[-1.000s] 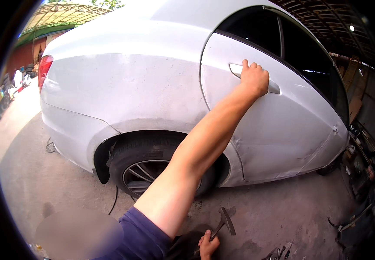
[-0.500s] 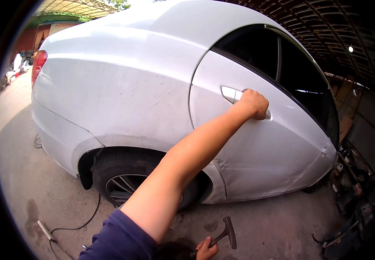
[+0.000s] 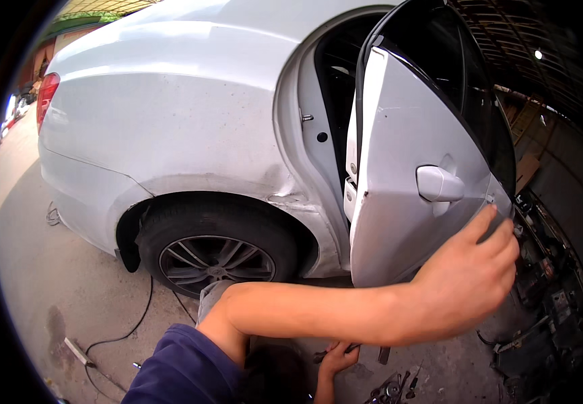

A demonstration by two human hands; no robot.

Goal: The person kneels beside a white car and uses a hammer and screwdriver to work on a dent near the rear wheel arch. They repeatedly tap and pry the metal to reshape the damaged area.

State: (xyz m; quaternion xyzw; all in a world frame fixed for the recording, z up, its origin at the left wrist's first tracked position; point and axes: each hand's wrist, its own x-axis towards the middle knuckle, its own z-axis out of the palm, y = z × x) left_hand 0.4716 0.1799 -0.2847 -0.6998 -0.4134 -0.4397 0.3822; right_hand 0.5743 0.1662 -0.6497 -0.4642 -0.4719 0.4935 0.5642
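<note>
Far to the left of the rear wheel (image 3: 217,261) and above it sits a red tail light (image 3: 48,97). Just left of the wheel and below it, a dark cable (image 3: 145,311) curves along the floor (image 3: 439,367). At the wheel's upper right, the white rear panel (image 3: 170,124) is creased and dented. Below the wheel and to its right, the right hand is closed around the handle of a hammer (image 3: 384,355), whose head is partly covered by the left forearm. Loose tools (image 3: 396,389) lie further right of the wheel. Right of and above it, the rear door (image 3: 402,128) stands ajar with its door handle (image 3: 443,183). Farther right of the wheel, the left hand (image 3: 472,276) shows loosely bent fingers and grips nothing visible; whether it touches the door is unclear.
</note>
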